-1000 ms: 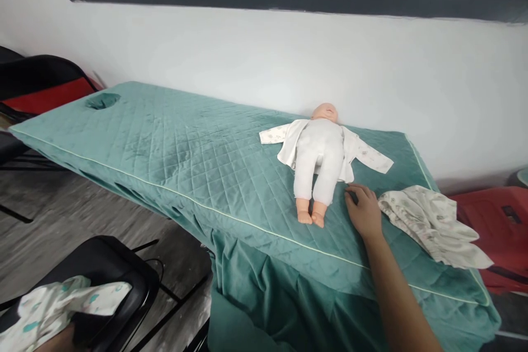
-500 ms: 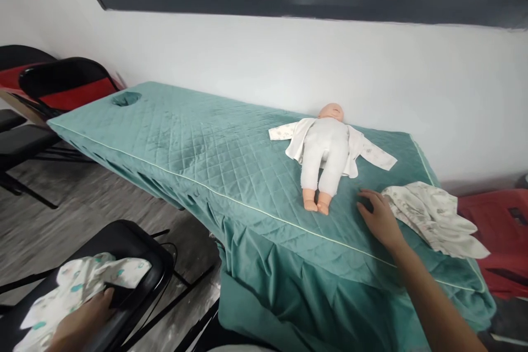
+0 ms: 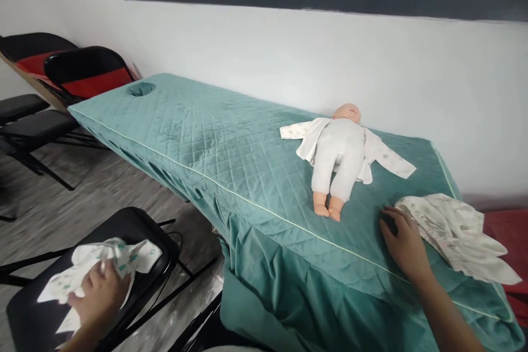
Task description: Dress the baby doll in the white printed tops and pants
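My left hand (image 3: 101, 292) lies over white baby clothing with green spots (image 3: 119, 256) on a black folding chair. Its fingers are slightly bent and apart, with no grip on the fabric showing. My right hand (image 3: 403, 242) rests on the green quilted bed cover (image 3: 239, 159), fingers loosely curved and holding nothing. Just right of it lies a crumpled white patterned garment (image 3: 457, 234). A baby doll (image 3: 340, 148) is on its back on the bed, its head by the wall. White leggings cover its legs, and an open white jacket lies beneath it with the sleeves spread.
The black chair seat (image 3: 165, 247) stands in front of the bed at lower left. More folding chairs (image 3: 93, 74) are beyond the bed's far left end. A red object (image 3: 505, 231) sits past the right end. A wall (image 3: 272, 55) runs along the back.
My left hand has shifted from the side of the spotted clothing onto its top. The view has turned a little left. My right hand still rests on the bed by the crumpled garment.
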Tool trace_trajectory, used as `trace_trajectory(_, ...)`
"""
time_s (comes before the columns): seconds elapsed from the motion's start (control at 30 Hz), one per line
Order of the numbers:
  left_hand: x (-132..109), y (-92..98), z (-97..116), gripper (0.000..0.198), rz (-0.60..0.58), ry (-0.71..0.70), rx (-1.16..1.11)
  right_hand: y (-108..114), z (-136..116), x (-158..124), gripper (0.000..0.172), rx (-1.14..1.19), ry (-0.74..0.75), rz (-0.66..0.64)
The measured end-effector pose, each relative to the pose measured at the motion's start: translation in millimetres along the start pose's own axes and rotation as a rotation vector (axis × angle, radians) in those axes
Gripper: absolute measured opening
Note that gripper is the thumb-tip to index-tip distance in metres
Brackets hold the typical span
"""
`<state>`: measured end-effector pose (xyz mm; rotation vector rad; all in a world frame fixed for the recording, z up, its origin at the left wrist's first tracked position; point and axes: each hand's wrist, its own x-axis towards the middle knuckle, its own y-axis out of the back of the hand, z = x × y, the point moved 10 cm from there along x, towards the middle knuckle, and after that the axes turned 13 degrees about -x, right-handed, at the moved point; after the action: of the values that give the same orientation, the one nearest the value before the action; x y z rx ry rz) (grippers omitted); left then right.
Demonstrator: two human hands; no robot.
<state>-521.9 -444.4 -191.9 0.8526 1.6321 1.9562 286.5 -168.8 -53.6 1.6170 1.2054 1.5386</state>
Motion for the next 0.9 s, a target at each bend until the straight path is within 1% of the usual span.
trace_trajectory(0.07,-10,-3.6,39,0.058,0.050,-0.205,-0.054,6,-7,1,0.033,-0.008,0.022,0.010)
trace_trajectory(0.1,-16,-6.8,63,0.055,0.049,-0.319,-0.091,10,-10,1,0.034,-0.020,0.036,0.019)
trace_trajectory(0.17,-29,-10.1,119,0.046,0.025,-0.555,-0.194,24,-14,2,0.035,-0.087,0.058,0.053)
trace_trajectory(0.2,-38,-7.4,150,0.041,0.017,-0.675,-0.261,33,-13,3,0.037,-0.138,0.057,0.082)
trace_trajectory(0.23,-49,1.0,182,0.036,0.035,-0.794,-0.337,42,-9,4,0.039,-0.193,0.043,0.113)
trace_trajectory(0.3,-77,30.0,247,0.033,0.108,-1.051,-0.487,59,8,5,0.049,-0.292,-0.038,0.164)
trace_trajectory(0.33,-89,44.8,276,0.034,0.115,-1.126,-0.554,64,22,4,0.056,-0.330,-0.100,0.169)
trace_trajectory(0.4,-106,76.0,326,0.036,0.119,-1.196,-0.678,65,52,0,0.072,-0.387,-0.240,0.119)
trace_trajectory(0.43,-112,93.9,345,0.037,0.151,-1.206,-0.751,62,66,-4,0.077,-0.403,-0.295,0.070)
trace_trajectory(0.47,-117,107.3,363,0.041,0.146,-1.209,-0.800,57,77,-7,0.079,-0.413,-0.334,0.019)
trace_trajectory(0.53,-123,132.9,391,0.048,0.176,-1.198,-0.924,48,88,-12,0.072,-0.422,-0.368,-0.066)
trace_trajectory(0.6,-122,148.5,410,0.054,0.204,-1.128,-1.043,43,89,-12,0.059,-0.439,-0.370,-0.102)
trace_trajectory(0.67,-120,155.2,424,0.059,0.232,-1.048,-1.147,42,85,-7,0.049,-0.467,-0.365,-0.110)
trace_trajectory(0.73,-115,154.8,435,0.061,0.256,-1.011,-1.203,45,80,2,0.044,-0.464,-0.349,-0.102)
trace_trajectory(0.8,-103,148.5,440,0.058,0.287,-1.003,-1.174,52,73,8,0.040,-0.374,-0.320,-0.061)
trace_trajectory(0.83,-90,143.4,436,0.055,0.316,-0.974,-1.125,57,69,9,0.038,-0.287,-0.304,-0.030)
trace_trajectory(0.87,-74,138.0,427,0.050,0.362,-0.914,-1.066,62,65,7,0.036,-0.190,-0.291,0.003)
trace_trajectory(0.9,-52,131.7,411,0.044,0.410,-0.814,-0.994,66,62,4,0.035,-0.086,-0.283,0.030)
